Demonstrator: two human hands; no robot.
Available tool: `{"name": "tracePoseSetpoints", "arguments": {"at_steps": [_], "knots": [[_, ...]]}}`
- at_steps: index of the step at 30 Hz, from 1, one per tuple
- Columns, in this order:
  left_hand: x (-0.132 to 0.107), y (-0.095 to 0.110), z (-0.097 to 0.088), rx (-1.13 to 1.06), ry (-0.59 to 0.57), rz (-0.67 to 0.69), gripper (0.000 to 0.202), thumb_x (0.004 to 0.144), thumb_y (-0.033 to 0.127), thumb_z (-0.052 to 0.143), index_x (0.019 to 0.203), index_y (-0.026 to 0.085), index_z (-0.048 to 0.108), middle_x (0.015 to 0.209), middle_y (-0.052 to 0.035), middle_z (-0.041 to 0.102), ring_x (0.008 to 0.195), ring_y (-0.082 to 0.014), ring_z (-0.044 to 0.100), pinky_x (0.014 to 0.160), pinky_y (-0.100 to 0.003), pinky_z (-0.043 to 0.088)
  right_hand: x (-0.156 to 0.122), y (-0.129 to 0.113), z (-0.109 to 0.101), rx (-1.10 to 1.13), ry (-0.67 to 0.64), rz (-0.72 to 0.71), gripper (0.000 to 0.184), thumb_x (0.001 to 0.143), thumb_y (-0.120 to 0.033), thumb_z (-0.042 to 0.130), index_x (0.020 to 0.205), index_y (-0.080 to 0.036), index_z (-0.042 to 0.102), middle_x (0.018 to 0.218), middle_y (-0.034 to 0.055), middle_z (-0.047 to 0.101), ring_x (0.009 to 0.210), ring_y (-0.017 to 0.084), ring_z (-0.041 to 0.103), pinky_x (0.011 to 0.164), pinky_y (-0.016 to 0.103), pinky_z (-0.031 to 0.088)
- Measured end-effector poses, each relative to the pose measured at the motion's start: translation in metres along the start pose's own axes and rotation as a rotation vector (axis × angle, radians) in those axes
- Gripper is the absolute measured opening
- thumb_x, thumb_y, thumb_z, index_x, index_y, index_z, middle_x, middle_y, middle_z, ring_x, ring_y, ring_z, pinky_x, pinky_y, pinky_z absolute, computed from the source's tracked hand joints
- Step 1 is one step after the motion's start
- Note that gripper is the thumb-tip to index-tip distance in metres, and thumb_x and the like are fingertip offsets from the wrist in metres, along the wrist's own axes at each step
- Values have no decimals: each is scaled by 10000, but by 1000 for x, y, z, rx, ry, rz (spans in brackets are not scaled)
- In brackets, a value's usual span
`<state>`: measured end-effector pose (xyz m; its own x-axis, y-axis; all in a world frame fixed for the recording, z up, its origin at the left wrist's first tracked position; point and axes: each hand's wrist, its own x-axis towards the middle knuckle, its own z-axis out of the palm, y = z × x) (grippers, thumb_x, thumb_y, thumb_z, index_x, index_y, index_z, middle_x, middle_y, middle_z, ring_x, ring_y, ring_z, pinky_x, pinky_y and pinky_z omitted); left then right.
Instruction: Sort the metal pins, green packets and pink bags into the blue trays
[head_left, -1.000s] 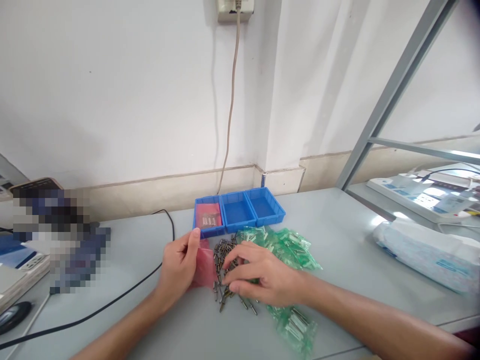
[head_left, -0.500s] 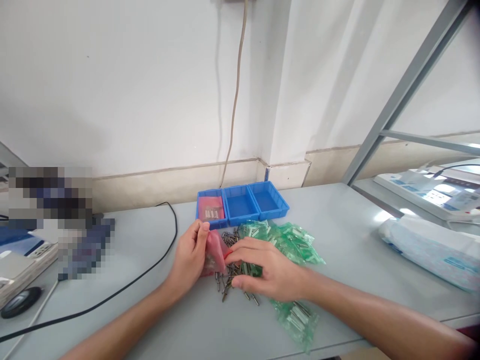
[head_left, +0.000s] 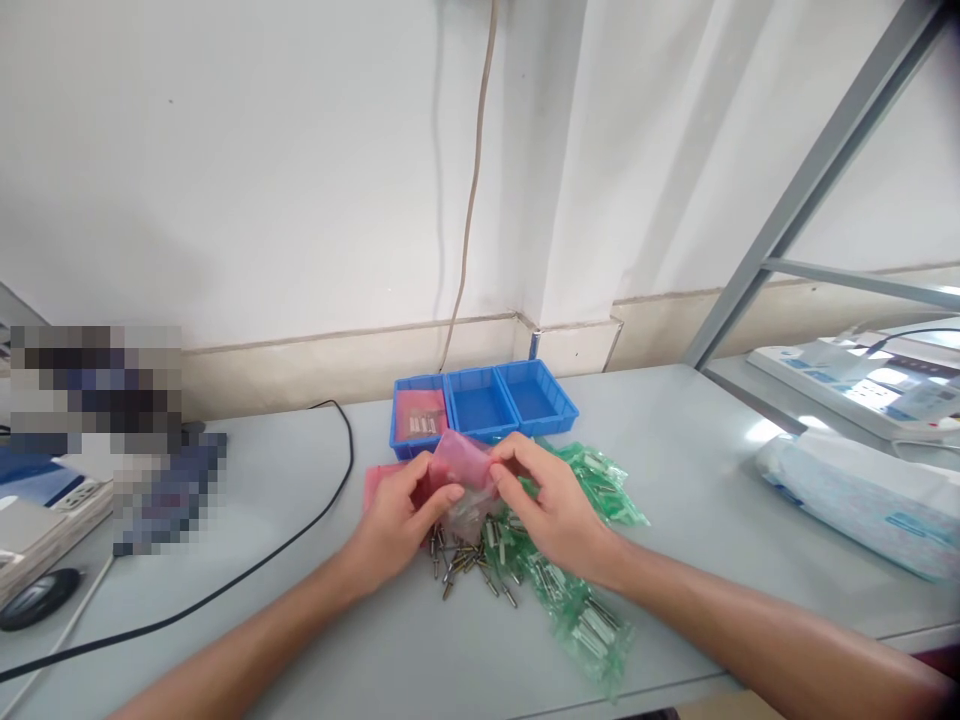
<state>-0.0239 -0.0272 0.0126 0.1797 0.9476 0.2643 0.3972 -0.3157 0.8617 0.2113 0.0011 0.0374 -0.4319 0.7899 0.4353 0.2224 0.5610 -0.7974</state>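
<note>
Hands [head_left: 405,510] [head_left: 551,500] on thin pink bag [head_left: 466,462] — slender metal pins [head_left: 465,562] beneath

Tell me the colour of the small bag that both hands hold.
The bag is translucent pink, best seen in the head view.

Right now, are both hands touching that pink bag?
Touching. The head view shows the left hand and the right hand each pinching an edge of the pink bag, with no gap, over the loose metal pins.
</note>
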Motion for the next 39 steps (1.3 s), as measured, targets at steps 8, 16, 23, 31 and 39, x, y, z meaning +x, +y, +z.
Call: {"name": "tracePoseSetpoints", "arguments": {"at_steps": [8, 16, 23, 31, 39], "knots": [[0, 15, -1, 19, 39, 91, 274, 1085, 393, 594, 1057, 177, 761, 919, -22, 769, 776, -159, 623, 722, -256, 498, 4, 7, 3, 108, -62, 69, 175, 1085, -410, 619, 1145, -250, 658, 998, 26, 680, 914, 212, 641, 794, 333, 508], [0, 10, 0, 10, 25, 122, 261, 1081, 390, 622, 1137, 190, 781, 984, -35, 784, 897, -187, 688, 822, -280, 536, 4, 8, 1, -40, -54, 11, 232, 1112, -422, 566, 1038, -232, 677, 972, 31, 685, 879, 213, 611, 783, 337, 467], [0, 13, -2, 43, 29, 164, 335, 1126, 373, 528, 1115, 176, 798, 902, -32, 763, 821, -171, 662, 798, -268, 543, 6, 8, 2, -18, -104, 8, 351, 1124, -447, 515, 878, -240, 656, 873, 35, 654, 877, 237, 607, 825, 360, 469], [0, 11, -2, 69, 4, 133, 338, 1117, 404, 538, 1050, 175, 776, 868, -21, 739, 751, -159, 597, 747, -262, 496, 7, 9, 1, 97, -5, 86, 294, 1110, -435, 566, 895, -236, 588, 859, -18, 598, 805, 177, 549, 730, 294, 416], [1, 6, -1, 36, -13, 77, 386, 1109, 447, 542, 963, 163, 759, 879, -22, 732, 772, -163, 583, 716, -260, 455, 9, 8, 0, 100, 0, 89, 269, 1118, -424, 543, 958, -236, 652, 927, -4, 653, 868, 185, 589, 774, 297, 441]]}}
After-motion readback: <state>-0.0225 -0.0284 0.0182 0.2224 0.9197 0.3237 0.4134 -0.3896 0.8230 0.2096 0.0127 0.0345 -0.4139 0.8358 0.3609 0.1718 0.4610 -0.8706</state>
